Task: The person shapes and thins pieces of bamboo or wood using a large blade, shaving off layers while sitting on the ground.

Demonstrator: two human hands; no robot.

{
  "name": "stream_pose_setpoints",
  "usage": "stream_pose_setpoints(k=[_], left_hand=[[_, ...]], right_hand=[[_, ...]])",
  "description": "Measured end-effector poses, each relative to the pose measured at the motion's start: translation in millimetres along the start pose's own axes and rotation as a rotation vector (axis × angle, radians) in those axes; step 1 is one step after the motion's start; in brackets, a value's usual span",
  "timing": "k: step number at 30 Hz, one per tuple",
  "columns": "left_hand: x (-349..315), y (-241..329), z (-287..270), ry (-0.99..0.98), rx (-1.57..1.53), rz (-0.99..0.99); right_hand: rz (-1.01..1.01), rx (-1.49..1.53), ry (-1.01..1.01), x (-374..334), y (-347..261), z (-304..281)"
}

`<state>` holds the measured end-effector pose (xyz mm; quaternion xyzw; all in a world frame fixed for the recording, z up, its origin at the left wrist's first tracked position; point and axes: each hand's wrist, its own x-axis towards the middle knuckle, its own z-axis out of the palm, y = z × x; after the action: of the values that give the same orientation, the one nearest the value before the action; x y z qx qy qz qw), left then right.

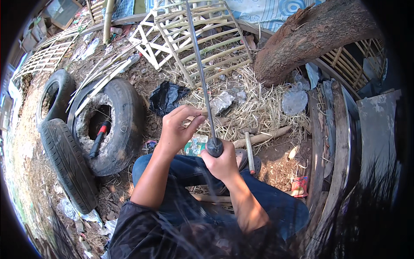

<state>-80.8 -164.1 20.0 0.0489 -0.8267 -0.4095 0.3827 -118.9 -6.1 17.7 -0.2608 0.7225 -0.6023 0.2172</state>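
Note:
My right hand (225, 162) is wrapped round the dark handle of a long, thin-bladed knife (199, 64). Its blade, seen nearly edge-on, points up and away from me. Just left of the blade's lower part, my left hand (176, 129) pinches a small tan strip, seemingly bamboo (204, 113), between thumb and fingers. The strip's tip is at the blade; whether they touch, I cannot tell. Below both hands are my legs in blue jeans (276, 211). A light wooden stick (249, 151) stands beside my right hand.
Pale shavings (250, 105) and a black plastic bag (167, 98) lie ahead. Bamboo lattice (207, 47) lies beyond them, with a thick trunk (310, 36) at far right. At left are tyres (129, 116), one holding a red-and-black-handled tool (100, 138). Old planks (319, 142) line the right.

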Motion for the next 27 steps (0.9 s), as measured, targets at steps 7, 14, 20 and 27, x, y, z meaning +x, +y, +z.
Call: stream_pose_setpoints(k=[7, 14, 20, 27], left_hand=[[0, 1, -5, 0.002, 0.031, -0.017], [-4, 2, -3, 0.108, 0.040, -0.077], [-14, 6, -7, -0.391, -0.114, -0.447], [-52, 4, 49, -0.527, -1.005, -0.545]], right_hand=[[0.002, -0.032, -0.006, 3, -4, 2], [0.033, -0.036, -0.016, 8, 0, 2], [0.160, 0.025, -0.002, 20, 1, -18], [0.166, 0.012, 0.002, 17, -9, -25]])
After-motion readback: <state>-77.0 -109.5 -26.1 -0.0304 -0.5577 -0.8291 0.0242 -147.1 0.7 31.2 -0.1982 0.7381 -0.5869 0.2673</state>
